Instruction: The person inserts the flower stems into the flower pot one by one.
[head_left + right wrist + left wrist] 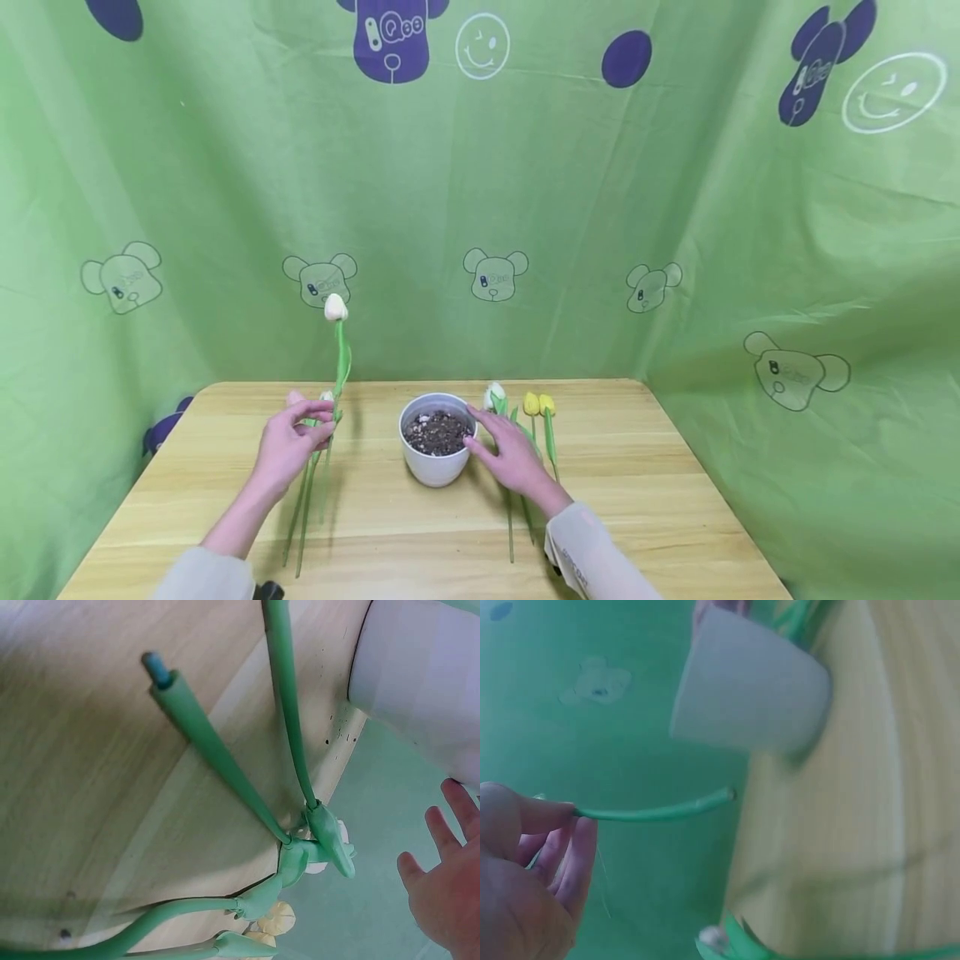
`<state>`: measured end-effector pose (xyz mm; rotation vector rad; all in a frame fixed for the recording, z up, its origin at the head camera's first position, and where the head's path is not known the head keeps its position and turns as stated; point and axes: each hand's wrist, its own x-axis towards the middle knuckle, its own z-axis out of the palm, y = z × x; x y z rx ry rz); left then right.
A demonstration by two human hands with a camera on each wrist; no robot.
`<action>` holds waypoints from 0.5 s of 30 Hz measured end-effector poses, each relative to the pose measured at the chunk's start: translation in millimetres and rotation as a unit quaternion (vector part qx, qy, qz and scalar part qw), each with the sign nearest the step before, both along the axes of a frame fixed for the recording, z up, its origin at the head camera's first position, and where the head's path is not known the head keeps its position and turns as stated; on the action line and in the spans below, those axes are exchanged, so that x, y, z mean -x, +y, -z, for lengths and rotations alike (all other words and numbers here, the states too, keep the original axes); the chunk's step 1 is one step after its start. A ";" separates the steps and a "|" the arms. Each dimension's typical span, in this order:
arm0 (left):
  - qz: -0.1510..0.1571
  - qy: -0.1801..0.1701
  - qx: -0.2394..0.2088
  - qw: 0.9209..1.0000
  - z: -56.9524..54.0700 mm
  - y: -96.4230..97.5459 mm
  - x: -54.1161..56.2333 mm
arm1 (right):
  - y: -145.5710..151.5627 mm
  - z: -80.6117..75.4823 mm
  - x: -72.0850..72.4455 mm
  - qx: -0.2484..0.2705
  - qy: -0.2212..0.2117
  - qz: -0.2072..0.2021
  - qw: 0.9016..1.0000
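My left hand [288,443] pinches the green stem of a white artificial tulip [336,308] between thumb and fingers. The flower points up, and the lower end of its stem [656,813] sticks out past the fingertips in the left wrist view. A white pot [437,469] filled with dark soil [435,434] stands at the middle of the table. Against the pot's right side rest the fingertips of my right hand [515,458], its fingers extended and spread. Also in the right wrist view, this hand [454,892] is beside the pot wall [420,682].
On the wooden table [390,542], a pink tulip [296,398] and another white one lie under the left hand. To the right of the pot lie a white tulip [495,395] and yellow tulips [547,406]. A green curtain [420,192] surrounds the table's back and sides.
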<state>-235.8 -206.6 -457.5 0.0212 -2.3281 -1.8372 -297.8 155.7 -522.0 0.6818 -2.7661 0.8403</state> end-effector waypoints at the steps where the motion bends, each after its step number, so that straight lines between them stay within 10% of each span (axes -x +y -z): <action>1: 0.001 0.006 0.000 1.000 -2.2 3.9 1.3 | 0.1 0.2 -0.1 0.000 0.000 0.000 1.000; 15: 0.002 0.074 -0.055 0.996 -35.2 48.6 23.8 | -1.1 -0.1 -0.2 0.004 -0.005 0.001 1.000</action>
